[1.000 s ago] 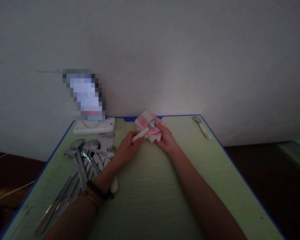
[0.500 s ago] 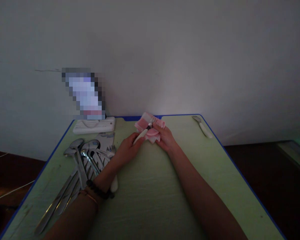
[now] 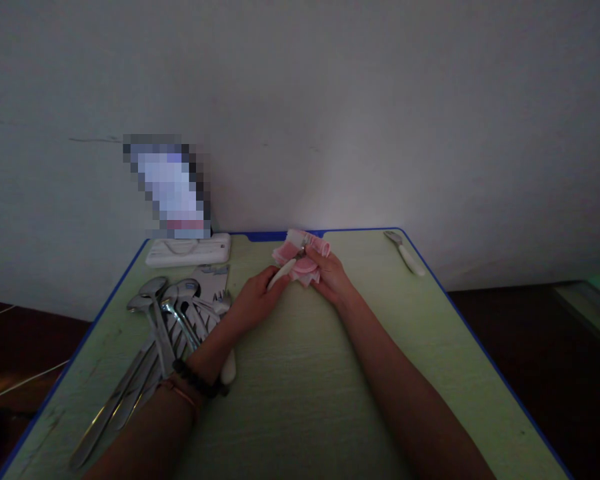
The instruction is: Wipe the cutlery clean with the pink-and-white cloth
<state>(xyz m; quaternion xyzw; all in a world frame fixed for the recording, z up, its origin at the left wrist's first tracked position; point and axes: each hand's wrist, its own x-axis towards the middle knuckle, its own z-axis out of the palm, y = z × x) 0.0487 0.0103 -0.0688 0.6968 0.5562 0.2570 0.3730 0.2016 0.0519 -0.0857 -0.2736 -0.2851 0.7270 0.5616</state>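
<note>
My left hand (image 3: 254, 298) is closed on the white handle of a small utensil (image 3: 283, 272), its metal head buried in a pink-and-white cloth (image 3: 300, 256). My right hand (image 3: 330, 277) grips that bunched cloth around the utensil's head, near the far edge of the green table (image 3: 305, 387). A dark bead bracelet sits on my left wrist.
A pile of several metal spoons and forks (image 3: 165, 327) lies at the left beside my left forearm. A white flat case (image 3: 189, 251) with a blurred object above it stands at the back left. Another white-handled utensil (image 3: 405, 253) lies at the far right corner. A wall rises behind.
The cloth has been bunched more tightly over the utensil's head, which showed a second ago. Both hands stayed almost in place.
</note>
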